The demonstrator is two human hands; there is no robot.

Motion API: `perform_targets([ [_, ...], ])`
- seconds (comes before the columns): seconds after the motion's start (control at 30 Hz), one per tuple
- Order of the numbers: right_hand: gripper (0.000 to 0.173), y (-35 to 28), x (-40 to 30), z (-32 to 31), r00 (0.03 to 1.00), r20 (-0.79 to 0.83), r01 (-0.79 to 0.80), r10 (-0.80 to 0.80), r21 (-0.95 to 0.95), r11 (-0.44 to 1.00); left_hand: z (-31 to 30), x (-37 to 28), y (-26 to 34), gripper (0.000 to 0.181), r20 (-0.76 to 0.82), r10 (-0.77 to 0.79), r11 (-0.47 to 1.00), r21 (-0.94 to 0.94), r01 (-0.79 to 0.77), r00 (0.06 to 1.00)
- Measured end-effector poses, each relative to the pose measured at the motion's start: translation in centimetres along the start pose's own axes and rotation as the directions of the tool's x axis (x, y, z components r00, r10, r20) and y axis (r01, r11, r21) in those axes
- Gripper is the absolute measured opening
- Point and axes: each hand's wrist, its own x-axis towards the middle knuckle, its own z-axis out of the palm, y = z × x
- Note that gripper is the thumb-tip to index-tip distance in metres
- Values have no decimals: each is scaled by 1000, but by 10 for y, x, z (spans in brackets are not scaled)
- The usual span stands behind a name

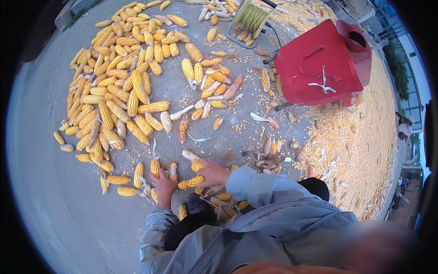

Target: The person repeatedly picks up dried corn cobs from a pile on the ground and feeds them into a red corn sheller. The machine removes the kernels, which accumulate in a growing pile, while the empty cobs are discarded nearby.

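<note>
My left hand [165, 187] is low over the concrete, its fingers at the lower end of a yellow ear of corn [155, 167] with a pale husk tip. Whether they grip it is hard to make out. A shorter ear [173, 172] lies just beyond its thumb side. To the right, my right hand [215, 173] has its fingers around a yellow ear of corn [196, 166]. Another ear [192, 182] touches the same hand near its lower fingers. Loose ears [224, 196] and husks lie under my right forearm, partly hidden by the sleeve.
A large heap of corn ears [113, 82] spreads ahead to the left. Ahead right stands a red metal machine [318, 65], beside a cable reel [251, 20]. Shelled kernels [356, 137] cover the ground on the right. A dark shoe [196, 204] is close below my hands.
</note>
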Motion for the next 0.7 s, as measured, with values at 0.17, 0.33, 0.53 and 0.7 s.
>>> perform_targets([
  [0.17, 53, -15, -73, -198, 853, -497, 117, -162, -122, 986, -1, -11, 13, 92, -53, 11, 1000, -3, -11, 999],
  [0.33, 53, -24, -166, -422, 265, -829, -124, -493, -536, 835, -14, -16, 15, 87, -15, 58, 996, 65, -57, 998],
  [0.53, 64, 38, -244, -487, 63, -976, -254, -210, -219, 942, -9, -5, -10, 89, -39, 183, 982, -32, -184, 982],
  [0.7, 60, 36, -277, -510, 20, -939, -528, -344, -302, 794, 12, 11, -37, 87, -81, 276, 942, -175, -287, 958],
])
